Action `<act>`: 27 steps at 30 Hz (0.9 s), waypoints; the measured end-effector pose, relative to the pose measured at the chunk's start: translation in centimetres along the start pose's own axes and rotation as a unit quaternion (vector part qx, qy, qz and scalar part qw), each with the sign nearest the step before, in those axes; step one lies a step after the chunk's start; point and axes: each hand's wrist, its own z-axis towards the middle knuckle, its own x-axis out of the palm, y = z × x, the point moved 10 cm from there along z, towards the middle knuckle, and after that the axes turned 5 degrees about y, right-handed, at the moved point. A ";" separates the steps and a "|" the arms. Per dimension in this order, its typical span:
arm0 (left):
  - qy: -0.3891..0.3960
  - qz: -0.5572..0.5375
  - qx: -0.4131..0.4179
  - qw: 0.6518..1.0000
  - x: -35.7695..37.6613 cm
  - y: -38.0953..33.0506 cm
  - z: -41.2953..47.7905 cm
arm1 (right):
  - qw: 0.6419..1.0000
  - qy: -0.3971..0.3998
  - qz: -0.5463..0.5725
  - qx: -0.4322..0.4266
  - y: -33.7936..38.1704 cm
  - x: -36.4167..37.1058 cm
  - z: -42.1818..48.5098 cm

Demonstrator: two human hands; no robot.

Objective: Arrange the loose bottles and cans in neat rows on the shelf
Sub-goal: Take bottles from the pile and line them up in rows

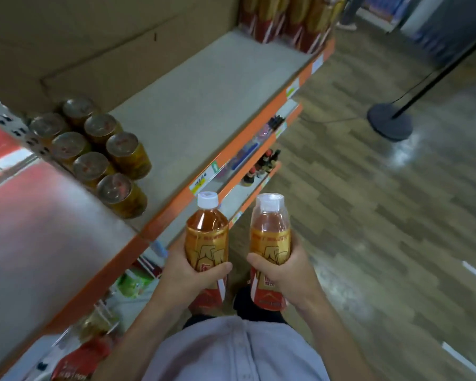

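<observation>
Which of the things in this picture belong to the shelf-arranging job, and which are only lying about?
Part of the job:
- left bottle, held by the left hand
- right bottle, held by the right hand
- cans standing on the shelf
- far bottles at the shelf's end

Just lying about:
- black stand base on the floor
- small dark bottles on a lower shelf
- price tag

No legible text: bottle labels (207, 250), shelf-edge price tags (199, 185) bear print, too blurred to read.
</observation>
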 end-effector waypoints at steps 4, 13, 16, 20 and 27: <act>-0.010 -0.007 0.003 1.000 5.3 -3.7 4.5 | 0.999 0.038 -0.015 -0.017 1.4 -6.1 3.4; -0.034 -0.065 0.009 0.997 14.1 -11.6 11.5 | 0.996 0.052 -0.063 -0.043 5.0 -17.9 11.5; -0.049 -0.055 0.012 0.997 14.9 -13.8 13.6 | 0.996 0.046 -0.037 -0.060 7.3 -20.2 14.7; -0.075 -0.089 0.019 0.993 15.1 -16.1 16.7 | 0.996 0.047 -0.033 -0.072 10.2 -21.9 18.8; -0.051 -0.201 0.058 0.977 15.8 -21.0 25.7 | 0.994 0.000 -0.073 -0.077 14.9 -24.6 26.1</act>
